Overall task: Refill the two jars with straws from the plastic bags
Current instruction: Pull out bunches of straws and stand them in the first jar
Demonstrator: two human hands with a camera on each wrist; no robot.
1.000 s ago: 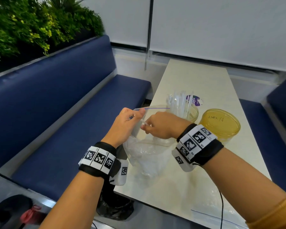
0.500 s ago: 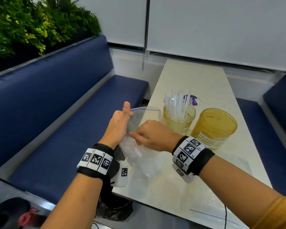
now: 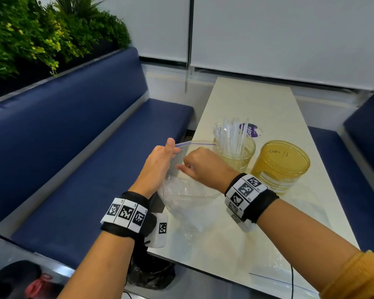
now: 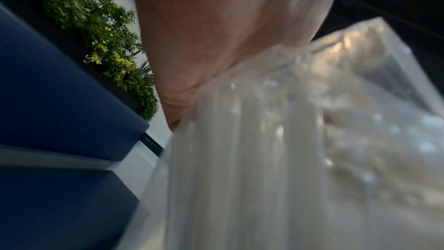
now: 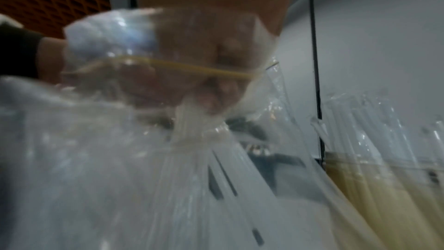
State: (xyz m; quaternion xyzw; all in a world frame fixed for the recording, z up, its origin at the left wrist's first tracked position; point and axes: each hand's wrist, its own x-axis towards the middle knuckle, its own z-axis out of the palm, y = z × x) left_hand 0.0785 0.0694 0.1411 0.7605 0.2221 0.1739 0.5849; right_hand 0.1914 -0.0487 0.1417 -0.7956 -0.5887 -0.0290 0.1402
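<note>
2 hands (image 3: 160, 160) grip bag (image 3: 188, 197).

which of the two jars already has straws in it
The left jar, the one right beside the right hand: a bunch of clear straws stands in it. The right jar shows no straws.

You sit at a long, pale cream rectangular table (image 3: 257, 100) set between two navy blue upholstered bench seats (image 3: 78, 134), the right one (image 3: 354, 160) only partly in view. Green leafy planting with small yellow blooms (image 3: 37, 33) tops the left backrest. Ahead of you, white roller blinds (image 3: 289, 33) cover the window; light is even and diffuse.
</note>
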